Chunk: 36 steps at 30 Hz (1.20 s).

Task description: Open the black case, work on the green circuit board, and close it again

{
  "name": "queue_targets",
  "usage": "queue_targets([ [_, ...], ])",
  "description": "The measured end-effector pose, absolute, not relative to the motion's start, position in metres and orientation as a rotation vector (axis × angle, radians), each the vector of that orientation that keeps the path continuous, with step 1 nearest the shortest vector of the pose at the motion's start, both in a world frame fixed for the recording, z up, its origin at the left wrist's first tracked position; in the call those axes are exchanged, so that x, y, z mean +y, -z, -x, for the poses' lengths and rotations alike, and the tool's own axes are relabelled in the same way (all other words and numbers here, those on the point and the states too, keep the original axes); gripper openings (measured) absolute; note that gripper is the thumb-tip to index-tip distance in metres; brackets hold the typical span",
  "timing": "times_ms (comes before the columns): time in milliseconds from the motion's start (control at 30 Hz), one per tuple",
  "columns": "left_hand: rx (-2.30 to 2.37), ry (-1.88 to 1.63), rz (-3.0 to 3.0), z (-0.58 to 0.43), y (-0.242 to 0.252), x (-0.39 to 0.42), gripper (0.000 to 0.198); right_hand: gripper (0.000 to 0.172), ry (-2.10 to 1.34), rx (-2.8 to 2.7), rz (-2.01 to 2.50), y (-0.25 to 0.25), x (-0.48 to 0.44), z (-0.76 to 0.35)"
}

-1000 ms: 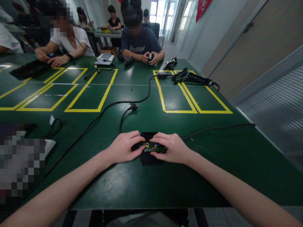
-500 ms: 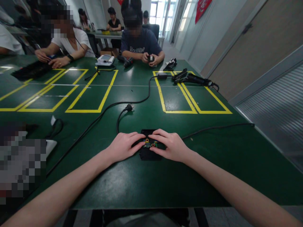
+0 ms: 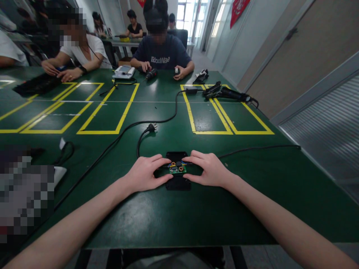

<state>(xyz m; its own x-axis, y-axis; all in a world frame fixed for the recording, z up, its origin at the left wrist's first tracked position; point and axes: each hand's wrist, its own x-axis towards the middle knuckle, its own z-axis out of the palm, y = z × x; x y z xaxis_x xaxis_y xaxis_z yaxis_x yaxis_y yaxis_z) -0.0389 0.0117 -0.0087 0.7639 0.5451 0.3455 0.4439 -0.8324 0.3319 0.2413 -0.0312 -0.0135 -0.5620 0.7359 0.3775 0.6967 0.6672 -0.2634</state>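
A small green circuit board (image 3: 174,170) with copper-wound coils sits over the middle of a black plastic case (image 3: 178,184) on the table. My left hand (image 3: 147,172) grips the board's left end, index finger at its far edge and thumb at its near edge. At the right end, my right hand (image 3: 209,170) has it between thumb and index finger in the same way. Thin blue and yellow wires show near the fingertips. A black power cord with a plug (image 3: 152,127) curves away behind my left hand. Another black cable (image 3: 252,148) runs off to the right.
A long black cord (image 3: 134,123) crosses the green table (image 3: 157,224) to a dark tool (image 3: 232,93) beyond the yellow tape. Across the table, one person's hand is near a drill (image 3: 151,74); another handles a dark object (image 3: 39,82). A blurred-out item (image 3: 25,198) lies at left.
My thumbs have moved to the near edge and my right hand has shifted slightly right, so more of the board shows. The person opposite has moved one hand towards the drill.
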Motion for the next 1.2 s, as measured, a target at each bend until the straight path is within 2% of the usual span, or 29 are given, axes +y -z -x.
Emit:
queue_targets([
  [367,0.815,-0.594,-2.701,0.0374,0.0089,0.0105,0.033,0.039,-0.106,-2.424,1.062,0.0133,-0.0327,-0.2403],
  [667,0.823,-0.641,-2.688,0.0357,0.0103,0.0085,0.029,0.029,-0.08,-2.381,1.046,0.0156,-0.0326,-0.2395],
  [1067,0.82,-0.666,-2.687,0.0354,0.0111,0.0081,0.032,0.043,-0.211,-2.363,1.088,0.015,-0.0331,-0.2389],
  [1200,0.823,-0.647,-2.689,0.0348,0.0104,0.0081,0.03,0.035,-0.254,-2.332,1.097,0.016,-0.0332,-0.2377],
])
